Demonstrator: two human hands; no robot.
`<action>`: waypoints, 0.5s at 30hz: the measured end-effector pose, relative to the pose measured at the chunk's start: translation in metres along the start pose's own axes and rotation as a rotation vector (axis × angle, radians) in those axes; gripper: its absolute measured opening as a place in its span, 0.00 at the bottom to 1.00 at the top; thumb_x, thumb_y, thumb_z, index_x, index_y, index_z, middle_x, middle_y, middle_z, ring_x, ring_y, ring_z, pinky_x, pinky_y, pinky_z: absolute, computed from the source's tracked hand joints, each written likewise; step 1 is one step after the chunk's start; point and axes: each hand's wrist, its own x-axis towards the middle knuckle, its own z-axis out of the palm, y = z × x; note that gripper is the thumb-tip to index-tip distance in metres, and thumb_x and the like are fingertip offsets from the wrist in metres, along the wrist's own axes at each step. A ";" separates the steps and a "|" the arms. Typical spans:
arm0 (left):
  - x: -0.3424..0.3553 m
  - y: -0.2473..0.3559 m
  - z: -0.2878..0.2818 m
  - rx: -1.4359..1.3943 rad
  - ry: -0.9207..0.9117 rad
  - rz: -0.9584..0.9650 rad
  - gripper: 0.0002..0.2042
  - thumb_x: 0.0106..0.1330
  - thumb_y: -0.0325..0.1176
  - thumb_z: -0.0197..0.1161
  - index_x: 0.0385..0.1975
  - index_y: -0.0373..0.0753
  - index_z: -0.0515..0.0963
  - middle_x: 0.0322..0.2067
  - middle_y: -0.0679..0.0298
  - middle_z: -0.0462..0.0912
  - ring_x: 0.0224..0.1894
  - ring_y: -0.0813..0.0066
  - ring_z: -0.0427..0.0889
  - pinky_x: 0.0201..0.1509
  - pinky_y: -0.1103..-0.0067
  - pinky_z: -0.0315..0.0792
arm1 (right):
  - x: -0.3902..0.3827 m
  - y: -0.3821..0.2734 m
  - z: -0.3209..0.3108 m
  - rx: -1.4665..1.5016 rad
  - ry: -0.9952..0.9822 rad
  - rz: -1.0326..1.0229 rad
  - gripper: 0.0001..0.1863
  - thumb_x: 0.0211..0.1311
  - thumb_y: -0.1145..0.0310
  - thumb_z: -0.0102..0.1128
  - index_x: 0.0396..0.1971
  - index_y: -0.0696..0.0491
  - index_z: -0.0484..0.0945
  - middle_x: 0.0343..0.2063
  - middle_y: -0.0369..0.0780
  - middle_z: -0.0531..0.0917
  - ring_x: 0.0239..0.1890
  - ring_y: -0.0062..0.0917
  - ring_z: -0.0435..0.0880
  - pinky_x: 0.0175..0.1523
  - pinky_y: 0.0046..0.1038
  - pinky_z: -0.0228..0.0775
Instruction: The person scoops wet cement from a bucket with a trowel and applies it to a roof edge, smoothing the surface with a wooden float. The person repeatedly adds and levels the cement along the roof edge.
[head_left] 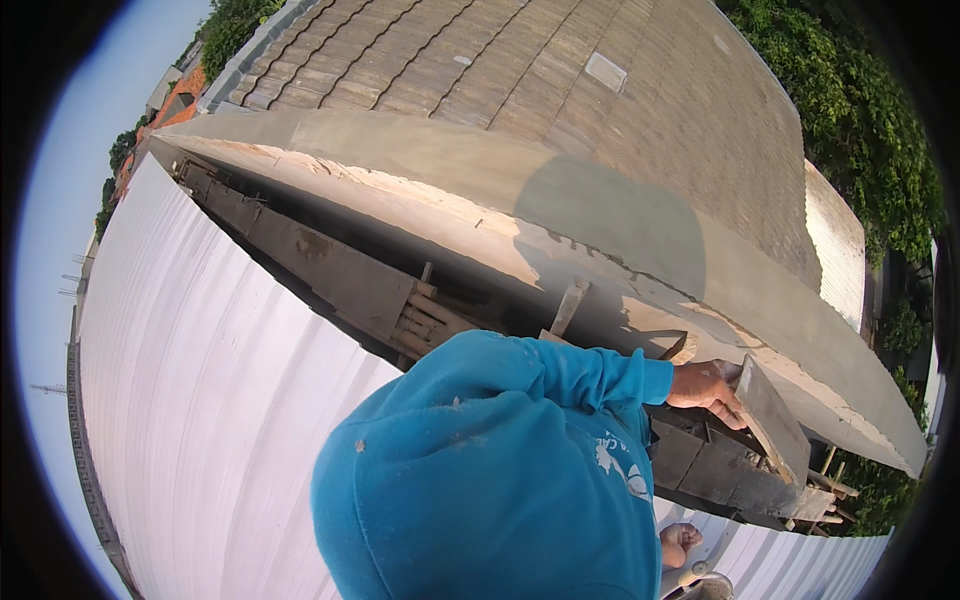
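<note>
My left hand (pixel 707 391), in a blue sleeve (pixel 600 378), grips the edge of a flat rectangular board (pixel 775 420) smeared grey. The board stands tilted close to the rough lower side of the plastered wall (pixel 600 225). Low in the picture, my right hand (pixel 680 544) shows only in part, its fingers curled; what they hold, if anything, I cannot make out. Just below it are a round-ended handle (pixel 691 574) and a curved metal piece (pixel 712 588), cut off by the picture's edge.
A narrow gap (pixel 370 225) runs between the wall and a white corrugated metal roof (pixel 220 380). Inside it are grey boards (pixel 335 265), poles (pixel 430 318) and an upright wooden strip (pixel 570 307). Beyond rises a tiled roof (pixel 530 70); trees (pixel 850 110) stand right.
</note>
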 end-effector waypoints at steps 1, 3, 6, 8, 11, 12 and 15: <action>-0.006 0.007 0.005 0.010 0.016 0.015 0.20 0.69 0.27 0.60 0.60 0.33 0.69 0.55 0.53 0.78 0.56 0.63 0.79 0.61 0.68 0.77 | -0.010 0.013 0.013 -0.120 -0.130 0.068 0.25 0.71 0.62 0.46 0.61 0.63 0.66 0.41 0.47 0.79 0.44 0.35 0.81 0.48 0.38 0.78; -0.009 0.001 -0.006 -0.016 0.024 0.016 0.20 0.70 0.26 0.58 0.60 0.33 0.68 0.57 0.53 0.76 0.57 0.62 0.78 0.62 0.67 0.76 | -0.029 0.040 0.043 -0.387 -0.539 0.242 0.26 0.71 0.61 0.48 0.62 0.62 0.65 0.40 0.45 0.78 0.42 0.33 0.81 0.45 0.34 0.78; -0.018 0.001 -0.016 -0.046 0.034 0.078 0.21 0.70 0.27 0.59 0.62 0.32 0.67 0.59 0.53 0.75 0.58 0.61 0.77 0.64 0.66 0.74 | -0.113 0.090 0.147 -0.660 -1.051 0.269 0.33 0.71 0.55 0.51 0.67 0.61 0.58 0.60 0.49 0.71 0.61 0.36 0.72 0.62 0.40 0.68; -0.029 0.009 -0.009 -0.075 0.049 0.113 0.20 0.70 0.26 0.58 0.59 0.27 0.67 0.58 0.50 0.74 0.59 0.58 0.77 0.65 0.65 0.73 | -0.156 0.116 0.192 -0.774 -1.147 0.175 0.37 0.70 0.54 0.53 0.70 0.60 0.54 0.62 0.48 0.69 0.63 0.36 0.70 0.64 0.40 0.66; -0.047 0.019 0.005 -0.087 0.129 0.202 0.18 0.68 0.25 0.61 0.54 0.21 0.72 0.55 0.48 0.78 0.58 0.54 0.78 0.66 0.68 0.74 | -0.177 0.145 0.220 -0.738 -1.161 0.175 0.36 0.68 0.55 0.57 0.68 0.60 0.57 0.61 0.46 0.70 0.62 0.36 0.71 0.65 0.39 0.64; -0.052 0.023 0.007 0.136 0.153 0.266 0.19 0.66 0.27 0.63 0.54 0.23 0.73 0.54 0.50 0.79 0.57 0.56 0.79 0.64 0.70 0.74 | -0.171 0.148 0.221 -0.864 -1.214 0.122 0.36 0.68 0.55 0.58 0.67 0.61 0.58 0.62 0.46 0.70 0.63 0.35 0.70 0.66 0.39 0.62; -0.066 0.031 0.012 0.604 0.269 0.377 0.24 0.60 0.32 0.71 0.55 0.30 0.75 0.52 0.54 0.80 0.53 0.61 0.80 0.59 0.72 0.75 | -0.158 0.158 0.222 -0.836 -1.273 0.241 0.32 0.68 0.58 0.58 0.65 0.61 0.63 0.64 0.45 0.68 0.64 0.34 0.70 0.69 0.38 0.59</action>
